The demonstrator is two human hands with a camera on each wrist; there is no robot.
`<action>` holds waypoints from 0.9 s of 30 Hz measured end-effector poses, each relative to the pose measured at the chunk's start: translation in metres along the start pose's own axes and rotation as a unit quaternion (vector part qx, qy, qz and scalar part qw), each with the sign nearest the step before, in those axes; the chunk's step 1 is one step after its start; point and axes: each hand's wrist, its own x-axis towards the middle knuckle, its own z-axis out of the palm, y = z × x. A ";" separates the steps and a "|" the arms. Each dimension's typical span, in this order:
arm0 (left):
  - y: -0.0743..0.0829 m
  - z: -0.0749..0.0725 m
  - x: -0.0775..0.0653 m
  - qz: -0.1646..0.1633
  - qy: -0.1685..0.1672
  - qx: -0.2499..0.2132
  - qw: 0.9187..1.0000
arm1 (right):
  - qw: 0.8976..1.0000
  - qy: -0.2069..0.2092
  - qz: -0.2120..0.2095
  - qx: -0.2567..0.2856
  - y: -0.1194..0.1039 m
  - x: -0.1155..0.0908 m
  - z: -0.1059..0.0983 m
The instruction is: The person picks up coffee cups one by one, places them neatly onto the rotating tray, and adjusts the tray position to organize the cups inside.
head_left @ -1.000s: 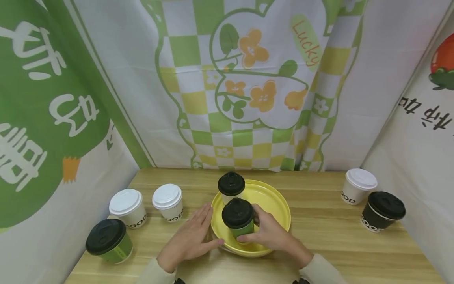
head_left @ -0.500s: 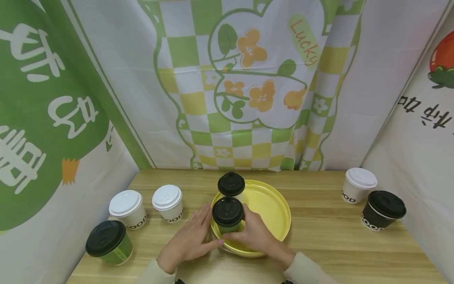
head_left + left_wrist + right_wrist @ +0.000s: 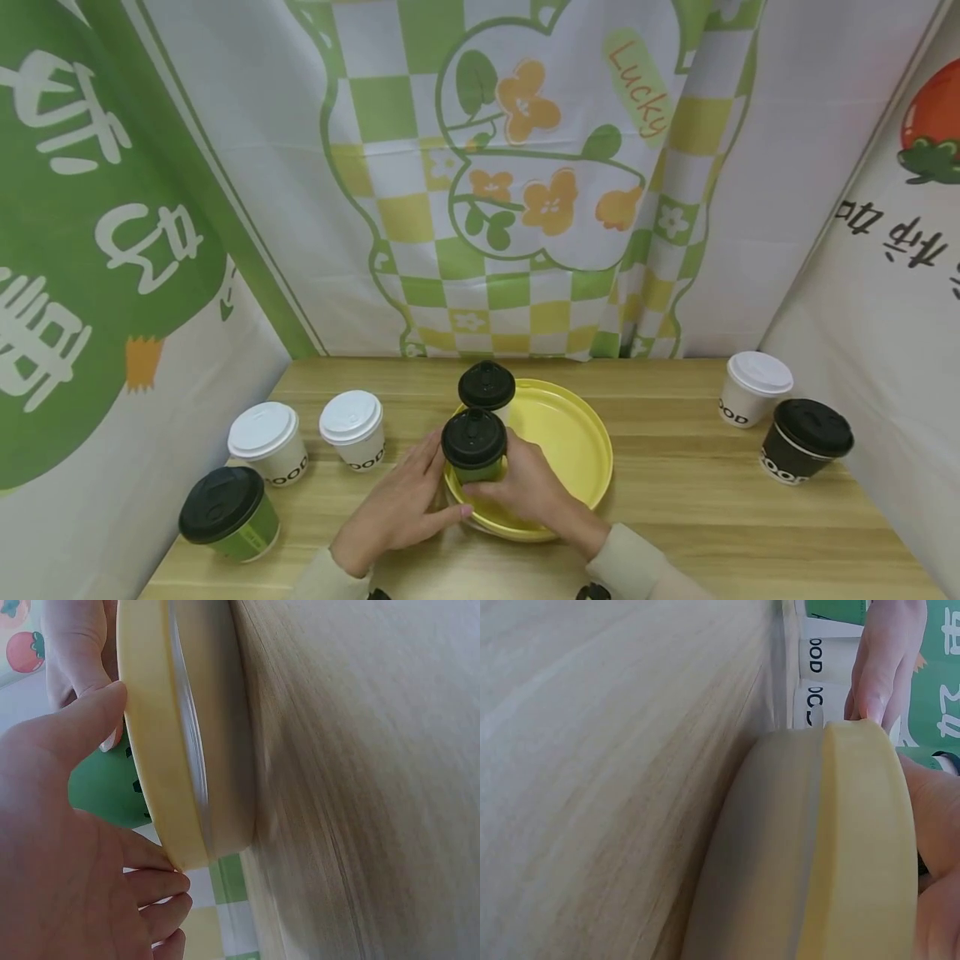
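My right hand grips a green paper coffee cup with a black lid, upright over the left part of a round yellow tray. Right behind it on the tray stands a white paper cup, also black-lidded and partly hidden by the green one. My left hand rests at the tray's left edge, fingers straight and thumb spread. In the left wrist view, its thumb and fingertips touch the yellow rim. The right wrist view shows the tray's side, with most of the right hand hidden.
On the wooden table, two white-lidded cups and a green cup stand left of the tray. At the right are a white cup and a black cup. Printed curtains close off the back and sides.
My right hand has carried the green cup leftward and slightly back over the tray, closer to the left hand. The left hand has stayed at the rim.
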 end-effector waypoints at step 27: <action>-0.002 0.000 0.000 -0.001 0.001 -0.001 1.000 | 0.985 0.061 0.158 -0.035 0.012 -0.055 -0.097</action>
